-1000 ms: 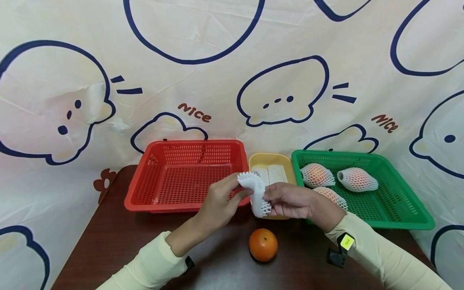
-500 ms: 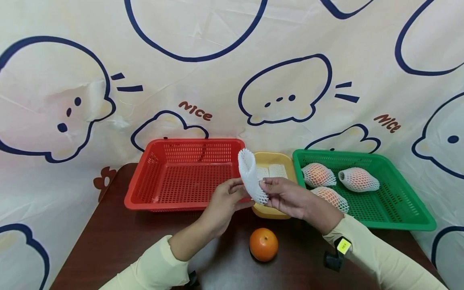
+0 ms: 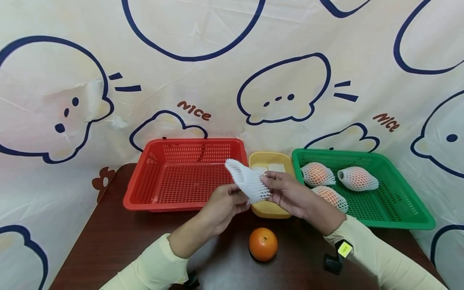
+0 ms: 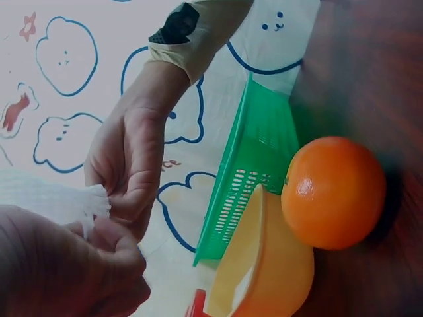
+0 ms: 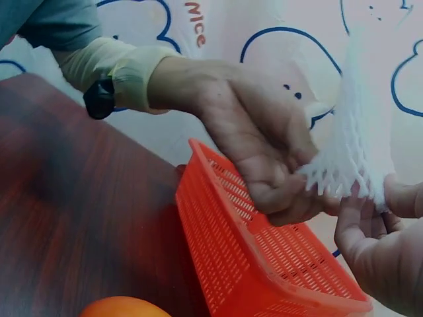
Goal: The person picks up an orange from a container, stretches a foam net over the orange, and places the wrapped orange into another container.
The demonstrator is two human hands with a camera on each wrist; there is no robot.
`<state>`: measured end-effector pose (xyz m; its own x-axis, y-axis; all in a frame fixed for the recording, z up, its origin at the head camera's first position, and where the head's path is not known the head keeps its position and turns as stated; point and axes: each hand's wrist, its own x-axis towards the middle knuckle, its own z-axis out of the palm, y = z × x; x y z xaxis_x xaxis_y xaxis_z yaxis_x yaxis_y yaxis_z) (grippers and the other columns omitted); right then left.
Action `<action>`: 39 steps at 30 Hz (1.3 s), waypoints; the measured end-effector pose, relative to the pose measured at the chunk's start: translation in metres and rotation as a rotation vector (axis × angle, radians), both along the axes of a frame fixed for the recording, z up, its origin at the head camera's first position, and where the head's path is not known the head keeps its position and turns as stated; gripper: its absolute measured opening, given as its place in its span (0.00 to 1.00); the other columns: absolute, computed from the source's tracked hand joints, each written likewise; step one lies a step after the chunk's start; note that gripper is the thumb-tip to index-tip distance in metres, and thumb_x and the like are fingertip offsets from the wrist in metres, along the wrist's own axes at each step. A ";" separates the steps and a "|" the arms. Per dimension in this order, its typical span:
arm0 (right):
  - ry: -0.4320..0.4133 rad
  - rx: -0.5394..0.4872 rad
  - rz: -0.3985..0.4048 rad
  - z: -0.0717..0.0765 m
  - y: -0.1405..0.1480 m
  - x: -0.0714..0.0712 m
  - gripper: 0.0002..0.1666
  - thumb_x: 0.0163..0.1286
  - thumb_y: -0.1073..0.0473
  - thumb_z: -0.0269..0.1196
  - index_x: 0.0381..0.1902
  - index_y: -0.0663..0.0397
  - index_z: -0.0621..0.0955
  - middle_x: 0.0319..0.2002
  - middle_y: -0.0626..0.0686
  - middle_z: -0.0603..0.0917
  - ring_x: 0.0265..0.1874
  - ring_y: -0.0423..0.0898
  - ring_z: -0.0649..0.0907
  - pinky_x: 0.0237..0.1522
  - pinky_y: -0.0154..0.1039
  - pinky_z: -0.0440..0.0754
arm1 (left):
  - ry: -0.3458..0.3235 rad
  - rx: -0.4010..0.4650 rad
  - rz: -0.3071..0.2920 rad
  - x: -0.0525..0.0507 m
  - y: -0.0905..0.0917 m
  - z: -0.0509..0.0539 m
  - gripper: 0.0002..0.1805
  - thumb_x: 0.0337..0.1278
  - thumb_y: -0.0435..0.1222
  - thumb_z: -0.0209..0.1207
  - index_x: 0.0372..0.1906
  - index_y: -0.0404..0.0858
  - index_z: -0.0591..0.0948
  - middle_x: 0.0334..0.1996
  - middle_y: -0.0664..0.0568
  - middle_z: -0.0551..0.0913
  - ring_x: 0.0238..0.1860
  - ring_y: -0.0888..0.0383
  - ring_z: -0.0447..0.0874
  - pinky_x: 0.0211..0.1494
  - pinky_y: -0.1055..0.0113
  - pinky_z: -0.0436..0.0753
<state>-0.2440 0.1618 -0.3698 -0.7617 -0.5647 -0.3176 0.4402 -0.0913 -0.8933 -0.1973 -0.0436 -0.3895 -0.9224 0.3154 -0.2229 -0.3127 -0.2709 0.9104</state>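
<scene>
Both hands hold a white foam fruit net [image 3: 249, 180] in the air, above the front of the yellow bin. My left hand [image 3: 222, 208] pinches its lower edge, and my right hand [image 3: 294, 197] pinches its right end between thumb and fingers. In the right wrist view the frayed mesh rim of the foam net [image 5: 350, 142] points down, gripped from both sides. An orange [image 3: 263, 244] sits on the table below the hands, touched by neither. The left wrist view shows the orange [image 4: 334, 193] in front of the yellow bin [image 4: 281, 264].
A red basket [image 3: 152, 207] with nothing visible inside stands at the left. The yellow bin [image 3: 272, 211] holds more white nets [image 3: 277, 168]. At the right, a green basket [image 3: 398, 193] contains 3 netted fruits [image 3: 357, 179]. A printed cloth [image 3: 217, 88] hangs behind the dark table [image 3: 108, 245].
The foam net was bent between the hands, then stood nearly upright; now it leans to the left. Its mesh end has spread wider. The orange and baskets stay put.
</scene>
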 end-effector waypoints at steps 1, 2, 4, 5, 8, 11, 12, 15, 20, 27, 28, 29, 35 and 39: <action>-0.011 -0.024 0.001 0.001 0.001 0.000 0.29 0.83 0.58 0.51 0.73 0.67 0.61 0.58 0.54 0.78 0.52 0.45 0.82 0.57 0.38 0.85 | -0.015 0.010 -0.020 0.000 -0.001 0.000 0.18 0.72 0.25 0.53 0.62 0.22 0.74 0.48 0.46 0.78 0.43 0.56 0.76 0.50 0.67 0.81; -0.029 -0.056 0.004 0.002 0.003 -0.001 0.29 0.84 0.57 0.50 0.73 0.67 0.60 0.59 0.53 0.77 0.53 0.44 0.82 0.58 0.38 0.84 | -0.031 0.017 -0.039 0.001 -0.001 -0.001 0.18 0.72 0.25 0.53 0.62 0.22 0.74 0.49 0.45 0.77 0.44 0.56 0.76 0.49 0.67 0.81; -0.088 -0.129 0.019 0.003 0.005 -0.001 0.29 0.85 0.55 0.47 0.75 0.63 0.58 0.61 0.53 0.76 0.55 0.45 0.80 0.60 0.39 0.83 | -0.058 0.031 -0.062 0.001 -0.003 -0.001 0.18 0.74 0.26 0.53 0.63 0.23 0.73 0.51 0.45 0.75 0.45 0.55 0.74 0.50 0.67 0.80; -0.124 -0.166 0.027 0.004 0.006 0.000 0.29 0.85 0.54 0.46 0.76 0.60 0.57 0.62 0.52 0.76 0.56 0.45 0.80 0.60 0.39 0.83 | -0.067 0.038 -0.062 0.000 -0.003 -0.001 0.18 0.74 0.27 0.52 0.64 0.24 0.72 0.51 0.45 0.74 0.46 0.55 0.74 0.51 0.67 0.80; -0.236 -0.258 0.054 0.004 0.009 0.002 0.28 0.85 0.51 0.46 0.76 0.51 0.57 0.65 0.51 0.77 0.58 0.45 0.80 0.63 0.42 0.81 | -0.059 0.061 -0.021 -0.003 -0.005 0.000 0.19 0.76 0.28 0.50 0.67 0.27 0.72 0.55 0.45 0.75 0.49 0.55 0.75 0.56 0.64 0.80; -0.288 -0.288 0.105 0.003 0.011 0.007 0.28 0.85 0.46 0.46 0.75 0.51 0.59 0.63 0.50 0.80 0.57 0.45 0.81 0.64 0.41 0.81 | -0.032 0.099 0.052 -0.008 -0.008 0.003 0.18 0.77 0.28 0.46 0.65 0.30 0.72 0.55 0.47 0.77 0.51 0.57 0.77 0.57 0.65 0.80; -0.286 -0.282 0.125 0.002 0.011 0.008 0.28 0.85 0.46 0.46 0.74 0.52 0.60 0.63 0.50 0.81 0.57 0.45 0.82 0.64 0.40 0.81 | -0.025 0.117 0.071 -0.009 -0.009 0.005 0.17 0.77 0.29 0.44 0.63 0.31 0.72 0.53 0.49 0.79 0.50 0.59 0.79 0.55 0.67 0.81; -0.262 -0.265 0.172 0.000 0.012 0.013 0.31 0.84 0.45 0.47 0.75 0.54 0.58 0.61 0.50 0.82 0.55 0.45 0.83 0.63 0.39 0.81 | -0.027 0.183 0.075 -0.012 -0.012 0.009 0.11 0.79 0.33 0.41 0.56 0.36 0.71 0.48 0.53 0.79 0.49 0.62 0.79 0.51 0.70 0.82; -0.245 -0.349 0.122 -0.001 0.011 0.015 0.31 0.85 0.50 0.47 0.78 0.46 0.54 0.66 0.48 0.78 0.59 0.45 0.81 0.66 0.39 0.80 | -0.067 0.356 -0.048 -0.011 -0.015 0.010 0.22 0.83 0.38 0.36 0.71 0.34 0.66 0.68 0.47 0.73 0.64 0.56 0.74 0.72 0.58 0.75; -0.220 -0.631 0.021 -0.001 0.013 0.010 0.24 0.87 0.50 0.41 0.73 0.50 0.65 0.67 0.50 0.79 0.63 0.44 0.81 0.69 0.42 0.77 | -0.214 0.513 -0.240 0.000 -0.015 0.009 0.26 0.80 0.44 0.36 0.75 0.39 0.59 0.64 0.52 0.74 0.61 0.59 0.77 0.63 0.66 0.79; -0.228 -0.653 0.015 -0.001 0.013 0.011 0.24 0.87 0.50 0.40 0.72 0.51 0.66 0.67 0.51 0.80 0.62 0.45 0.81 0.69 0.42 0.77 | -0.224 0.517 -0.251 0.001 -0.015 0.008 0.26 0.80 0.44 0.38 0.75 0.39 0.59 0.63 0.52 0.74 0.61 0.59 0.77 0.62 0.67 0.80; -0.234 -0.654 0.011 0.000 0.013 0.012 0.23 0.87 0.50 0.41 0.71 0.52 0.67 0.65 0.50 0.81 0.61 0.44 0.82 0.68 0.42 0.78 | -0.217 0.514 -0.259 0.001 -0.014 0.008 0.26 0.81 0.43 0.38 0.76 0.39 0.59 0.64 0.53 0.74 0.61 0.59 0.76 0.63 0.68 0.79; -0.243 -0.481 -0.008 0.003 0.016 0.022 0.24 0.84 0.46 0.47 0.70 0.48 0.61 0.56 0.47 0.83 0.51 0.39 0.84 0.60 0.34 0.83 | -0.064 0.542 -0.109 -0.001 -0.015 0.011 0.23 0.82 0.42 0.43 0.73 0.42 0.68 0.65 0.53 0.75 0.65 0.55 0.71 0.72 0.60 0.71; -0.202 -0.427 0.065 -0.006 0.020 0.031 0.23 0.86 0.49 0.44 0.70 0.52 0.59 0.55 0.49 0.82 0.48 0.40 0.83 0.57 0.33 0.83 | 0.039 0.483 0.026 0.001 -0.014 0.008 0.15 0.82 0.43 0.44 0.58 0.44 0.78 0.53 0.54 0.83 0.55 0.56 0.79 0.62 0.63 0.79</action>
<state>-0.2132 0.1822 -0.3753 -0.6674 -0.7213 -0.1852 0.6181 -0.3979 -0.6779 -0.1966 -0.0575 -0.3814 -0.9362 0.3509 -0.0219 -0.2684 -0.6730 0.6893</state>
